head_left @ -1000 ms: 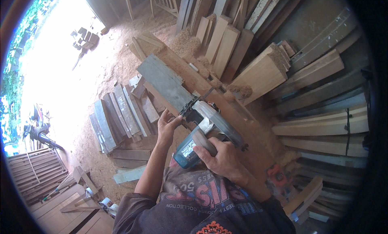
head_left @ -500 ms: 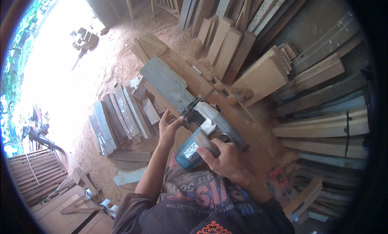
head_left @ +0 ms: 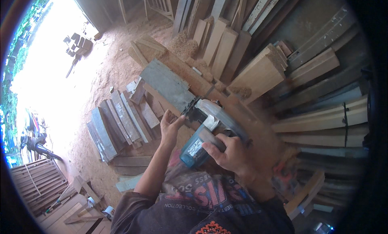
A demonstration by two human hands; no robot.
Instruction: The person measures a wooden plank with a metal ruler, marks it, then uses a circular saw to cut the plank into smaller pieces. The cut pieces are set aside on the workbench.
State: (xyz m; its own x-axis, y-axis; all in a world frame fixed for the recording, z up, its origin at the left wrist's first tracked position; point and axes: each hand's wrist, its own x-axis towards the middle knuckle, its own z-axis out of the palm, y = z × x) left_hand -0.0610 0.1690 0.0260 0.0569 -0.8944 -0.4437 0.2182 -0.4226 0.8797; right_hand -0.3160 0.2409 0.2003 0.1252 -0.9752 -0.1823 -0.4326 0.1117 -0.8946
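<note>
A circular saw [head_left: 202,141] with a teal motor housing and a pale blade guard rests on a grey, weathered board [head_left: 166,83]. My right hand [head_left: 228,153] is wrapped around the saw's dark rear handle. At the front left corner of the saw's base, my left hand [head_left: 171,127] has its thumb against the metal plate, and its fingers reach to the board's left edge. Some of those fingertips are hidden. The guard covers the blade. A larger brown plank [head_left: 190,74] lies under and beside the grey board.
Several offcuts [head_left: 121,114] lie on the dusty floor at left. Stacked boards [head_left: 258,74] and leaning planks [head_left: 226,48] line the right and far sides. A blurred red object [head_left: 284,171] is at lower right, near sawdust haze. A slatted wooden panel [head_left: 38,181] stands at lower left.
The view has shifted slightly. Dust haze right of the saw has thickened, blurring the red object. The saw appears slightly farther along the grey board; both hands keep their places on it.
</note>
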